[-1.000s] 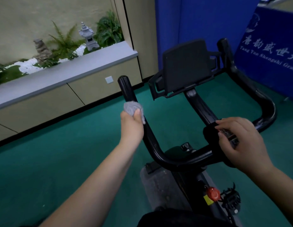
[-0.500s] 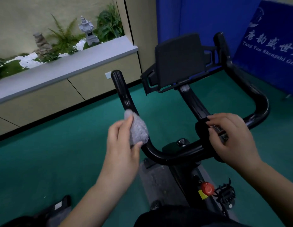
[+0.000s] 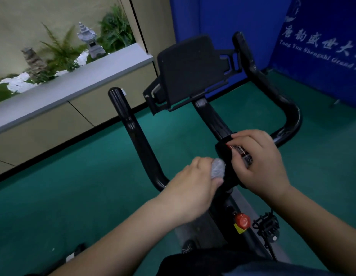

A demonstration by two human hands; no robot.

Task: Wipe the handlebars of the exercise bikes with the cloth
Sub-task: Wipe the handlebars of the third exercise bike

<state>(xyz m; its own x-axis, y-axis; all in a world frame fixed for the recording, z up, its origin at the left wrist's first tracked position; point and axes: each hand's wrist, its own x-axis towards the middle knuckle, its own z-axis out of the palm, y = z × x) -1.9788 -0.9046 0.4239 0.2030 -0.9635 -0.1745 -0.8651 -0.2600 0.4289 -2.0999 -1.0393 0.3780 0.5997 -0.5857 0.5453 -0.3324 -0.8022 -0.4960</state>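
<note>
A black exercise bike stands in front of me with a U-shaped handlebar (image 3: 139, 140) whose left arm rises to a rounded tip and whose right arm (image 3: 272, 90) curves up on the far side. My left hand (image 3: 193, 186) is closed around a balled grey cloth (image 3: 277, 170) pressed against the low middle bend of the bar. My right hand (image 3: 260, 162) grips the bar's central clamp block (image 3: 222, 150), just right of the cloth. The bar under both hands is hidden.
A black tablet holder (image 3: 187, 70) sits on the stem above the hands. A red knob (image 3: 241, 220) and a pedal (image 3: 267, 226) lie below. A grey ledge with plants (image 3: 73, 84) runs along the left, a blue banner (image 3: 322, 46) stands at the right, and green floor lies all around.
My left hand has slid the cloth down the left arm of the handlebar, from near its top to the bottom bend beside my right hand. The right hand has stayed on the clamp.
</note>
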